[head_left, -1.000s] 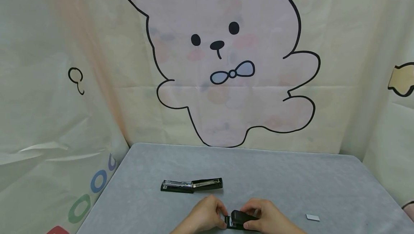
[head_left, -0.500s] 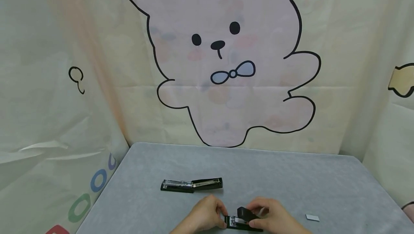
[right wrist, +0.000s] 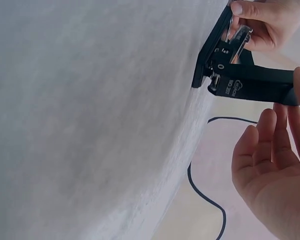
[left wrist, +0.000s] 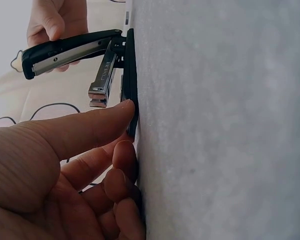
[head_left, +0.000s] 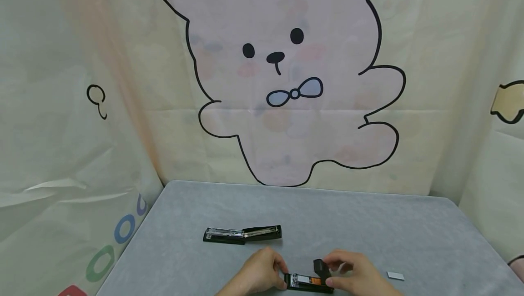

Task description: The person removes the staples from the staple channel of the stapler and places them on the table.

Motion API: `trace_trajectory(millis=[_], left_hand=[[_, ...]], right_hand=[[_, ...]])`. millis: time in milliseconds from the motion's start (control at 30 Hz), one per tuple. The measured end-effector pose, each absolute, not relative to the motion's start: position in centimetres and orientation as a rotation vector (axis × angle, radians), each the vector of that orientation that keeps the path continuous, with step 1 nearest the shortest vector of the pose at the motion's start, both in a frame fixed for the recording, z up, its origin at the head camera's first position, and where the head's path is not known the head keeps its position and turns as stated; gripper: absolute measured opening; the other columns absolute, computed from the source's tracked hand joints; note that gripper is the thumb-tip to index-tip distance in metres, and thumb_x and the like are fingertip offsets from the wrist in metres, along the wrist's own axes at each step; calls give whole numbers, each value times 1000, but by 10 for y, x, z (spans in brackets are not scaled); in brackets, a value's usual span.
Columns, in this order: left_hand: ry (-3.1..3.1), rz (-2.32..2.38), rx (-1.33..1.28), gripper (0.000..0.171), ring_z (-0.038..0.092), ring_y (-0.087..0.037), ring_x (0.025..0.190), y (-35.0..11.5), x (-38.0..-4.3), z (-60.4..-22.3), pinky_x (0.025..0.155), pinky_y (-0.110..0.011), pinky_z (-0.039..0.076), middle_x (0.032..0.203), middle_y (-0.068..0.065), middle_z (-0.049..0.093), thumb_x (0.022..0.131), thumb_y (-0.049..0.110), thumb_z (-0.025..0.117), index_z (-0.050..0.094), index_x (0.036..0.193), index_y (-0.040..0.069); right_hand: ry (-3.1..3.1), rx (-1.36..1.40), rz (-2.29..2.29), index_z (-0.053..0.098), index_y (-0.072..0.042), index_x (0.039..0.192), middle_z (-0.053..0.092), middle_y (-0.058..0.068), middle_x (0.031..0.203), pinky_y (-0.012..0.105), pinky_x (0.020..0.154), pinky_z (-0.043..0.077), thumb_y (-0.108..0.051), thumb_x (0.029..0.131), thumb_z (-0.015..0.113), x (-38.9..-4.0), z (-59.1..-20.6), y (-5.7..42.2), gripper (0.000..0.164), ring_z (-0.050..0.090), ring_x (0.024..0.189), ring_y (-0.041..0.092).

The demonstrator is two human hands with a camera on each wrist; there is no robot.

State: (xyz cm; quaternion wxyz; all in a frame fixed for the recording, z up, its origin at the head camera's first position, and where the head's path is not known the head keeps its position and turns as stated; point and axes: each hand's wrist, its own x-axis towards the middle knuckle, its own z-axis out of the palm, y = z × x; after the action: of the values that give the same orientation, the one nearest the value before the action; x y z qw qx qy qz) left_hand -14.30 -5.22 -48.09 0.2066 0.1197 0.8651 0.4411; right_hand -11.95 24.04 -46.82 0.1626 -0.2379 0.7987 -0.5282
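Note:
In the head view a black stapler (head_left: 303, 287) rests on the table near its front edge. My left hand (head_left: 262, 269) pinches the left end of its base between thumb and fingers. The raised top cover (head_left: 321, 268) is gripped by my right hand (head_left: 356, 274). The left wrist view shows the cover (left wrist: 72, 49) swung well up from the metal staple channel (left wrist: 104, 77), which itself tilts away from the base (left wrist: 132, 75). An orange part shows inside in the head view. Pale lettering marks the stapler's arm (right wrist: 240, 89) in the right wrist view.
A second black stapler (head_left: 225, 236) lies spread open farther back on the grey cloth-covered table (head_left: 348, 218). To the right of my hands lies a small pale rectangular piece (head_left: 395, 276). Behind the table hangs a curtain (head_left: 417, 150) with a cartoon animal.
My right hand has moved right, swinging the stapler's cover up and back, so the channel and orange part show. My left hand has stayed at the base.

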Motion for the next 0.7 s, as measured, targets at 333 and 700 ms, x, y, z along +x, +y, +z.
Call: trace_trajectory(millis=[333,700], left_hand=[[2391,1228,321,26,47,-11,51,-52,-144,-481,53,-27,33,56,1,58,68,-7,91,75,75,13],[2358,1206,289,26,45,-11,52,-52,-145,-479,53,-27,34,57,1,58,70,-6,90,75,76,14]], right_hand=[[2260,-519,-1558,68,6,123,70,5,110,33,74,55,-8,93,78,-113,-465,254,34,65,91,11],[2229,-539,-1588,58,20,126,71,-7,105,32,70,56,-7,97,73,-107,-468,277,42,66,85,9]])
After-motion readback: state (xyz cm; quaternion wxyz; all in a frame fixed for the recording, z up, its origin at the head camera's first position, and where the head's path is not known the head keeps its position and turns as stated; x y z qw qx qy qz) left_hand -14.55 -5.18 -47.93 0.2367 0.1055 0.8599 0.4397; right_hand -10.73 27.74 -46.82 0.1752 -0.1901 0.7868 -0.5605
